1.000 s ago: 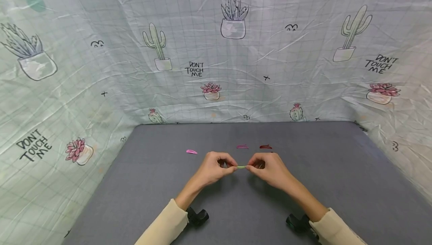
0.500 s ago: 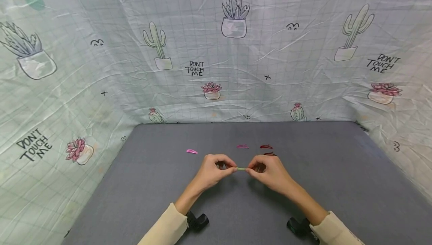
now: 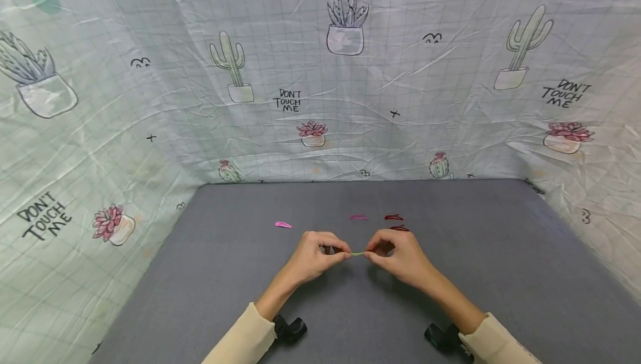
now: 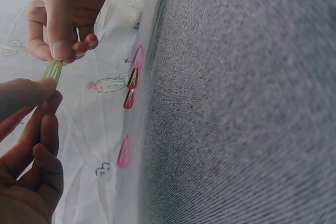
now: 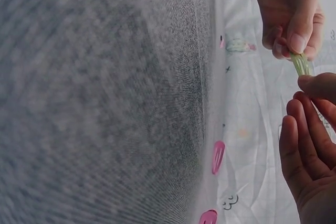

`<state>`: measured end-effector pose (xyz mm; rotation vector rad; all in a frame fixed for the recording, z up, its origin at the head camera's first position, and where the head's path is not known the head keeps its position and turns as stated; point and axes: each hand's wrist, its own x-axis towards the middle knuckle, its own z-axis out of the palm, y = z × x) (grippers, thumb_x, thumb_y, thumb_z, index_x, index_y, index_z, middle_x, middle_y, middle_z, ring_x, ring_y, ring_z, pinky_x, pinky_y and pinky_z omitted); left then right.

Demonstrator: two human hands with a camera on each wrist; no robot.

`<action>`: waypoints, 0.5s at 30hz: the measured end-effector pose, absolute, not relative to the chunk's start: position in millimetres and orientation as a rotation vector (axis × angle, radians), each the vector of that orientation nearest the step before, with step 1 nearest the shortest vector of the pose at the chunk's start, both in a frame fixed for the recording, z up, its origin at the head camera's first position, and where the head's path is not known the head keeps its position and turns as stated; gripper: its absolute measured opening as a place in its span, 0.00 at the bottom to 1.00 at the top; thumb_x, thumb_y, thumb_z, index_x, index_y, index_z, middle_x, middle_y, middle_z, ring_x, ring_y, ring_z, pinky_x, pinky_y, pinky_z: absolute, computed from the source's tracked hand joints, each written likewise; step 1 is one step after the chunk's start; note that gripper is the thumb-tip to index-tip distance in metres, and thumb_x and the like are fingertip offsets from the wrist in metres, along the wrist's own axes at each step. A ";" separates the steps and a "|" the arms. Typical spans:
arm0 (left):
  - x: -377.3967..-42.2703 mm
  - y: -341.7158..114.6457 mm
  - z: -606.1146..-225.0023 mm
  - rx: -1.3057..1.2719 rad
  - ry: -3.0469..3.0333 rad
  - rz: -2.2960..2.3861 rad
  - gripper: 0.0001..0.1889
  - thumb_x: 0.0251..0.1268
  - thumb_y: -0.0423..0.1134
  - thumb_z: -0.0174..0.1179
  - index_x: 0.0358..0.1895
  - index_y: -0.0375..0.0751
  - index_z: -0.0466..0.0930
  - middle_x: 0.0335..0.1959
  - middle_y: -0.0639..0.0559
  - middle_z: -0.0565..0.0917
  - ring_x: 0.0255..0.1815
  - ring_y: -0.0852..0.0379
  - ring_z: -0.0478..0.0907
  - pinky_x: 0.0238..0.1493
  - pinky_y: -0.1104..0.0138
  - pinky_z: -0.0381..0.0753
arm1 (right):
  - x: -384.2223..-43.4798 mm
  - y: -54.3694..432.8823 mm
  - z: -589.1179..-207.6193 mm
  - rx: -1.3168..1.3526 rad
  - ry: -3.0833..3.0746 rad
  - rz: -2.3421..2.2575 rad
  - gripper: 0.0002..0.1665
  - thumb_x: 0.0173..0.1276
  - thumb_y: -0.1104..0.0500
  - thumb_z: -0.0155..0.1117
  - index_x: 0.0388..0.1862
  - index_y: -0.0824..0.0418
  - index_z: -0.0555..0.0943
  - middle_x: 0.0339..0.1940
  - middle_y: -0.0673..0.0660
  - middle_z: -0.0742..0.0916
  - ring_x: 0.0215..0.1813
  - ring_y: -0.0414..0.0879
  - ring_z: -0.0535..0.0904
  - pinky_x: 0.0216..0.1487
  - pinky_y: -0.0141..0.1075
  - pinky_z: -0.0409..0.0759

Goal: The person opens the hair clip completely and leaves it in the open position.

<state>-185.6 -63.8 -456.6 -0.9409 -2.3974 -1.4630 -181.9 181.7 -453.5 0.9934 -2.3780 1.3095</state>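
Observation:
A light green snap hair clip (image 3: 357, 254) is held up over the table between both hands. My left hand (image 3: 311, 255) pinches one end of it between thumb and fingertips. The other end is pinched by my right hand (image 3: 400, 255). In the left wrist view the green clip (image 4: 53, 72) shows slim prongs, with the fingertips hiding both its ends. Beyond the hands lie a bright pink hair clip (image 3: 283, 225), a darker pink hair clip (image 3: 359, 217) and two dark red ones, the nearer red clip (image 3: 399, 228) just behind my right hand.
The grey table (image 3: 240, 280) reaches back to a hanging sheet (image 3: 280, 147) printed with cacti, which also borders the sides. Black wrist devices sit at both sleeve cuffs, such as the left device (image 3: 290, 329).
Both hands have come slightly nearer the body with the green hair clip, which looks thinner now. The nearer dark red clip, mostly hidden before, shows behind the right hand.

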 end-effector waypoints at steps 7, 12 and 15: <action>-184.4 -62.6 -456.8 -0.925 -2.386 -1.463 0.05 0.59 0.33 0.74 0.31 0.50 0.92 0.28 0.56 0.90 0.30 0.68 0.81 0.33 0.70 0.80 | -181.5 181.1 -453.1 1.011 -2.348 1.298 0.06 0.63 0.63 0.77 0.32 0.53 0.87 0.30 0.45 0.88 0.30 0.32 0.82 0.33 0.33 0.85; -182.8 -61.7 -457.9 -0.915 -2.375 -1.464 0.04 0.60 0.34 0.75 0.31 0.50 0.92 0.30 0.55 0.90 0.32 0.67 0.81 0.36 0.65 0.84 | -179.3 181.3 -453.1 1.003 -2.339 1.276 0.07 0.63 0.62 0.77 0.33 0.51 0.87 0.30 0.44 0.87 0.30 0.32 0.82 0.33 0.33 0.85; -182.5 -61.8 -458.5 -0.925 -2.355 -1.466 0.04 0.60 0.33 0.75 0.31 0.49 0.92 0.30 0.54 0.90 0.32 0.66 0.81 0.36 0.64 0.84 | -178.0 180.5 -453.3 1.005 -2.327 1.276 0.10 0.61 0.65 0.77 0.32 0.50 0.87 0.30 0.44 0.87 0.29 0.32 0.81 0.32 0.34 0.85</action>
